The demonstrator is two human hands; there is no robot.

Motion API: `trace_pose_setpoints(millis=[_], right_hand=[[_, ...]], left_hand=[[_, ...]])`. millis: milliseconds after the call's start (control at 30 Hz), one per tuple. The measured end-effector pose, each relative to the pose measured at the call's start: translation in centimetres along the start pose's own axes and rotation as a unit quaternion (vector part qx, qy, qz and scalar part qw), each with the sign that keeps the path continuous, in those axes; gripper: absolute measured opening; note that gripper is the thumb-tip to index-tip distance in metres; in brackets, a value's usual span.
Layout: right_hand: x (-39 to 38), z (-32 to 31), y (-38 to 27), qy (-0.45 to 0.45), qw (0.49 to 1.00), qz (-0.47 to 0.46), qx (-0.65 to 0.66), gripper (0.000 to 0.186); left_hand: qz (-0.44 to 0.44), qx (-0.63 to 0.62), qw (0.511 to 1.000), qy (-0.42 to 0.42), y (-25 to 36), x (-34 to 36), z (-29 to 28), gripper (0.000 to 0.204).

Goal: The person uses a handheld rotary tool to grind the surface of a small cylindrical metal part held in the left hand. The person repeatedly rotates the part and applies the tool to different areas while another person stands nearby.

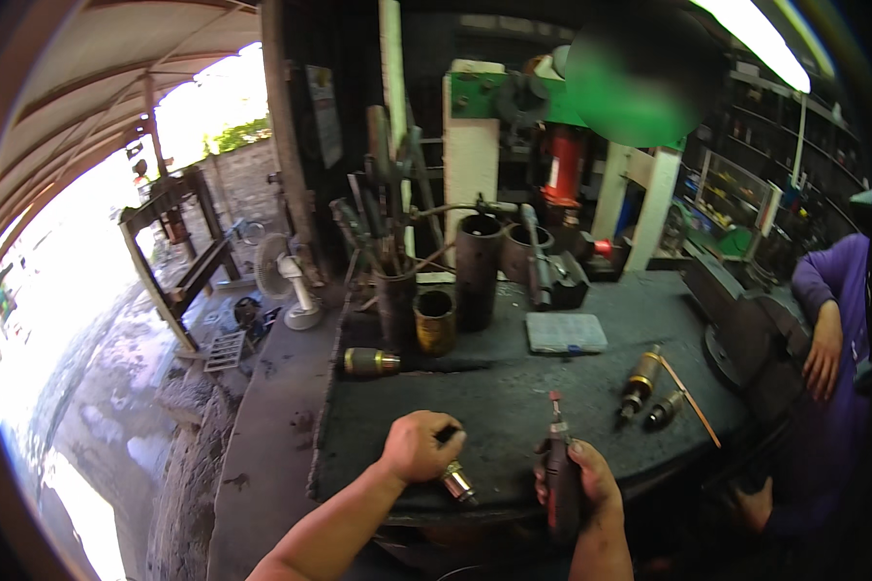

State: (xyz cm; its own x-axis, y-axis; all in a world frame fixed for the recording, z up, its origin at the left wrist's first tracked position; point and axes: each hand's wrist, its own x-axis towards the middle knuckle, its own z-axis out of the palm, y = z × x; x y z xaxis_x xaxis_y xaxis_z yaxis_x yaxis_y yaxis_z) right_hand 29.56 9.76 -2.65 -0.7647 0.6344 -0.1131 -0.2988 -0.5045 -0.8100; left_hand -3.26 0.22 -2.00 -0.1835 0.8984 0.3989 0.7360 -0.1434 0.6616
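Note:
My right hand is wrapped around a dark rotary grinder, held upright with its small reddish grinding tip pointing away from me. My left hand is closed at the front of the dark workbench, on a shiny cylindrical metal part. One end of that part sticks out below the fingers toward the bench edge; the rest is hidden by the hand. To the right lie a brass-and-dark motor armature, a smaller metal gear piece and a thin copper-coloured rod. Another brass-ended cylinder rests at the left.
Behind my hands stand a yellowish can, a tall dark cylinder and a holder of long tools. A clear plastic case lies mid-bench. A dark bench machine and a person in purple are at the right.

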Motion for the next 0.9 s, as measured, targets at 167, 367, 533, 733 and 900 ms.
trace_pose_setpoints(millis=[167, 367, 533, 733, 900], right_hand=[[-0.2, 1.3, -1.0, 0.004, 1.0, 0.003, 0.014, 0.071], [-0.1, 1.0, -0.8, -0.008, 0.998, -0.014, 0.057, 0.069], [0.2, 0.6, -0.6, -0.014, 0.998, -0.013, 0.063, 0.068], [-0.1, 0.9, -0.5, 0.005, 0.998, -0.03, 0.047, 0.065], [-0.3, 1.1, -0.8, 0.01, 0.999, -0.028, 0.022, 0.064]], left_hand=[[0.036, -0.007, 0.999, 0.017, 0.4, 0.1, 0.1, 0.017], [0.05, -0.011, 0.997, 0.062, 2.3, 0.3, -1.0, 0.019], [-0.048, -0.567, 0.819, 0.077, 5.8, 0.9, -3.2, 0.037], [-0.054, -0.799, 0.598, 0.033, 3.6, 3.6, 0.0, 0.047], [-0.148, -0.811, 0.56, 0.084, 0.9, 3.9, 2.3, 0.039]])
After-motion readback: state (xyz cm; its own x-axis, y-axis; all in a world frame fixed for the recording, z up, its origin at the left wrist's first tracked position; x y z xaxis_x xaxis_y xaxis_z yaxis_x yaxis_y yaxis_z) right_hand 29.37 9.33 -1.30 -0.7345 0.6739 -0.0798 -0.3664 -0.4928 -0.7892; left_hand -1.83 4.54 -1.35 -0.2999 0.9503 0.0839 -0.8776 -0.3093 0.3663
